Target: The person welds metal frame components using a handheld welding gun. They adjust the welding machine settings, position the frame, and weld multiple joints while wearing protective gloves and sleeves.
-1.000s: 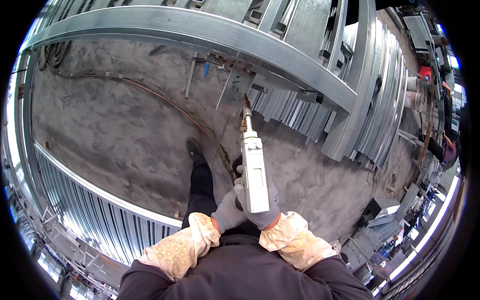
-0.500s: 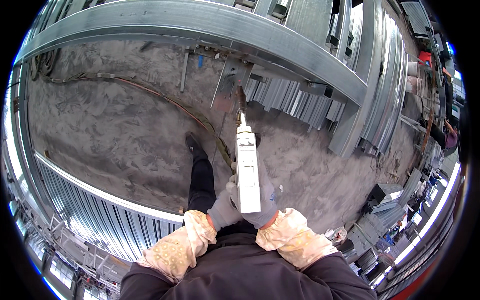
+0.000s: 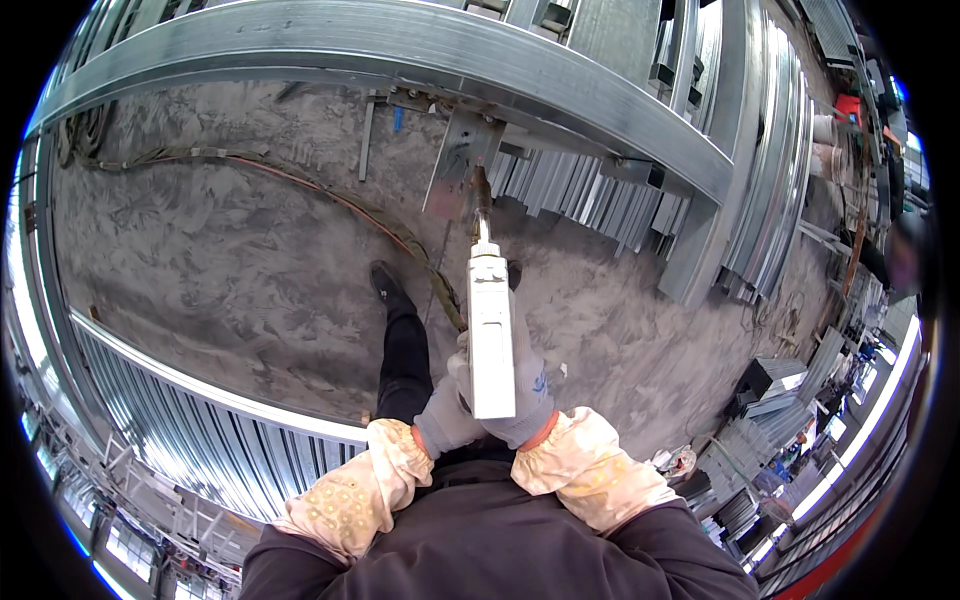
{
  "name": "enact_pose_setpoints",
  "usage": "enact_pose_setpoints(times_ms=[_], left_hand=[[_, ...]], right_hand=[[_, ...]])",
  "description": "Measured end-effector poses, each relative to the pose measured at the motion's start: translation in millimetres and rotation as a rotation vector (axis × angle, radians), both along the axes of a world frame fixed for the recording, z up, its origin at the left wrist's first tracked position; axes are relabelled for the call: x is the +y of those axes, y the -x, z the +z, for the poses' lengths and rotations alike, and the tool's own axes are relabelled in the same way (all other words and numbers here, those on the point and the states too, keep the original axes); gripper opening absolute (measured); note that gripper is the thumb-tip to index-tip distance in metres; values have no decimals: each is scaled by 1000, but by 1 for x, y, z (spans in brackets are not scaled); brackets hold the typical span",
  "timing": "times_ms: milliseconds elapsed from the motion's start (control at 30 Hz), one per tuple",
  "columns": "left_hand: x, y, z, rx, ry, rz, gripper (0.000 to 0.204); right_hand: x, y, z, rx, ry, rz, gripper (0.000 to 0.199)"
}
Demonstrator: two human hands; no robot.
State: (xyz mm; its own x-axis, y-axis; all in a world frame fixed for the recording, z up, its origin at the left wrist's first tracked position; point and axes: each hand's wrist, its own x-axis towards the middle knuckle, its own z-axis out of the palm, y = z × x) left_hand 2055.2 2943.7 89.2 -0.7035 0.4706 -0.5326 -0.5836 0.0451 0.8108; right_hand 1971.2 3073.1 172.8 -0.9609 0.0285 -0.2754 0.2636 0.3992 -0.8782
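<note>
Both my gloved hands are closed round a white, boxy welding gun [image 3: 491, 345] in front of my waist. Its narrow metal nozzle [image 3: 482, 200] points away from me, towards the metal beam. My left hand [image 3: 446, 414], in a grey glove, grips it from the left side. On the other side my right hand [image 3: 526, 408], gloved in the same grey, wraps the body. The gun's underside and some fingers are hidden beneath the housing. A sheathed hose [image 3: 385, 218] runs from beside the gun across the floor to the far left.
A long galvanized beam [image 3: 330, 48] crosses ahead, with a steel plate [image 3: 461, 150] below it. Stacked metal profiles [image 3: 575, 195] lie beyond the nozzle, and more [image 3: 770, 180] at the right. A ribbed metal stack [image 3: 200, 405] stands at the left. Another person [image 3: 905, 255] is at the far right.
The gun has shifted slightly forward and left in my hands' grip. At the far right edge, the other person has moved and now appears blurred. My feet stay put.
</note>
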Motion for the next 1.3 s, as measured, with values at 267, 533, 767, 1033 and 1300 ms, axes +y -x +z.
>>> enact_pose_setpoints(times_ms=[267,533,767,1033,1300], left_hand=[[0,24,28,100,101,-129,34],[1,13,15,141,138,-169,33],[4,30,34,300,151,-217,47],[-8,1,23,233,82,-369,69],[3,20,47,106,5,-245,62]], right_hand=[[2,13,14,-37,34,-36,79],[1,8,8,-15,-10,-12,80],[2,10,19,-29,31,-50,78],[-1,1,29,-188,106,-65,80],[3,-17,17,-43,140,-64,86]])
